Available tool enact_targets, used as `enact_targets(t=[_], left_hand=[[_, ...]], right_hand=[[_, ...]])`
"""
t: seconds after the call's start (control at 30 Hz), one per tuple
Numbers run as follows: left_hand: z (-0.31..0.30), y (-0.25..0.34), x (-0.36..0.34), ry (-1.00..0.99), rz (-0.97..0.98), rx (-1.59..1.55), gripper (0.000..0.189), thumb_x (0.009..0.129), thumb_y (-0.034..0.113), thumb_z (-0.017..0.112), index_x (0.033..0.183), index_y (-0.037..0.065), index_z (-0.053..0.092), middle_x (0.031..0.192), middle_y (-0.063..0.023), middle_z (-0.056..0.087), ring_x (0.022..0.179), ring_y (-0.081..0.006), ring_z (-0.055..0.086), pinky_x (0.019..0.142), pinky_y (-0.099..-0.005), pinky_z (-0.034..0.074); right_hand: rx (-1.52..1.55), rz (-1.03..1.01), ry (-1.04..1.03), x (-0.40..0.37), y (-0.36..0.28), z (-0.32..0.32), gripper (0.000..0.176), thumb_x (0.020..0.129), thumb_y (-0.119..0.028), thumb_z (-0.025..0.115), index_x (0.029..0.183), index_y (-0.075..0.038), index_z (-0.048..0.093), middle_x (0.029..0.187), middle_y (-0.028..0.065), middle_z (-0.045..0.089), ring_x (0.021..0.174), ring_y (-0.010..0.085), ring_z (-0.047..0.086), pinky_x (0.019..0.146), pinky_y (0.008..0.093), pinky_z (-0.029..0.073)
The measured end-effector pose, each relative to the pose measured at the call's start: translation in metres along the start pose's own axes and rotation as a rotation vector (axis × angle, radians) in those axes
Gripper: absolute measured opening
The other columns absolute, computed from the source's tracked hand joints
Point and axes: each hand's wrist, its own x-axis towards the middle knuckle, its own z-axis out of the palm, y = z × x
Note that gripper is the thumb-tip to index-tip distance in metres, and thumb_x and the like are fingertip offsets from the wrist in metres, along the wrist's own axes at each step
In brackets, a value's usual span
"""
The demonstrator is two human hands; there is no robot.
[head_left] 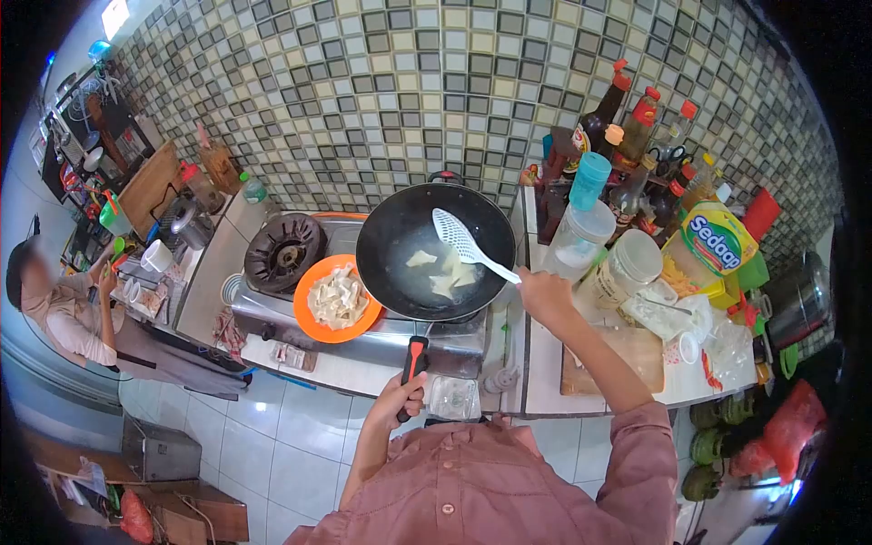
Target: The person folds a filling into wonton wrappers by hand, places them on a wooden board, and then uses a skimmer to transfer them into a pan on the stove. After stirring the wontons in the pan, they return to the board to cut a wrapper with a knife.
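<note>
A black wok [391, 263] sits on the right side of the gas stove, with several pale flat pieces [454, 272] in its bottom. My left hand [396, 398] is closed around the wok's black and red handle [415, 359]. In my right hand [545, 295] is the end of a white slotted spatula [460, 238], whose head is over the wok, above the pieces. Left of the wok, an orange plate [313, 331] holds a pile of similar pale pieces [338, 298], close to the wok's rim.
A bare burner [284, 252] is at the left. Sauce bottles [599, 118], jars [627, 263], a yellow Sedaap pack [713, 241] and a cutting board [627, 354] stand or lie at the right. Another person [77, 304] is at the far left counter.
</note>
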Motion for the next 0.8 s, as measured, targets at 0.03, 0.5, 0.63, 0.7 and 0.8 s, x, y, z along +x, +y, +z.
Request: enact_targets(t=[0.03, 0.5, 0.63, 0.7, 0.8], left_hand=[[0.000, 0.000, 0.000, 0.008, -0.004, 0.004, 0.025, 0.087, 0.022, 0.058, 0.079, 0.015, 0.034, 0.055, 0.0077, 0.033, 0.041, -0.0020, 0.029, 0.036, -0.0182, 0.022], [0.000, -0.001, 0.001, 0.014, 0.021, 0.041, 0.025, 0.086, 0.022, 0.059, 0.080, 0.015, 0.035, 0.054, 0.0079, 0.033, 0.041, -0.0020, 0.029, 0.035, -0.0185, 0.022], [0.007, 0.001, -0.004, 0.087, 0.052, 0.064, 0.022, 0.086, 0.020, 0.059, 0.084, 0.013, 0.038, 0.056, 0.0064, 0.035, 0.042, -0.0032, 0.032, 0.036, -0.0186, 0.024], [0.009, -0.002, -0.007, 0.117, 0.066, 0.079, 0.021, 0.085, 0.020, 0.059, 0.087, 0.013, 0.039, 0.057, 0.0052, 0.037, 0.043, -0.0037, 0.033, 0.037, -0.0186, 0.024], [0.006, -0.009, -0.014, 0.133, 0.094, 0.084, 0.020, 0.085, 0.019, 0.059, 0.091, 0.011, 0.042, 0.059, 0.0032, 0.040, 0.043, -0.0045, 0.034, 0.037, -0.0187, 0.025]], right_hand=[[0.025, 0.012, -0.052, 0.000, -0.001, -0.002, 0.014, 0.081, -0.020, 0.053, 0.088, -0.008, 0.055, 0.071, 0.0141, 0.062, 0.067, 0.0342, 0.062, 0.057, 0.0479, 0.047], [-0.063, 0.087, 0.055, 0.031, -0.021, 0.008, 0.010, 0.078, -0.010, 0.050, 0.086, -0.006, 0.055, 0.081, 0.0111, 0.063, 0.073, 0.0290, 0.064, 0.059, 0.0417, 0.050], [-0.040, -0.013, 0.025, 0.037, -0.041, 0.014, 0.012, 0.078, -0.010, 0.049, 0.086, -0.005, 0.057, 0.078, 0.0130, 0.063, 0.070, 0.0280, 0.065, 0.054, 0.0399, 0.049], [-0.038, -0.152, -0.020, 0.034, -0.051, 0.015, 0.012, 0.078, -0.011, 0.049, 0.083, -0.006, 0.058, 0.075, 0.0126, 0.064, 0.067, 0.0276, 0.065, 0.053, 0.0394, 0.049], [0.000, -0.186, -0.012, 0.025, -0.065, 0.022, 0.012, 0.077, -0.010, 0.049, 0.081, -0.006, 0.059, 0.072, 0.0119, 0.064, 0.065, 0.0274, 0.065, 0.053, 0.0399, 0.049]])
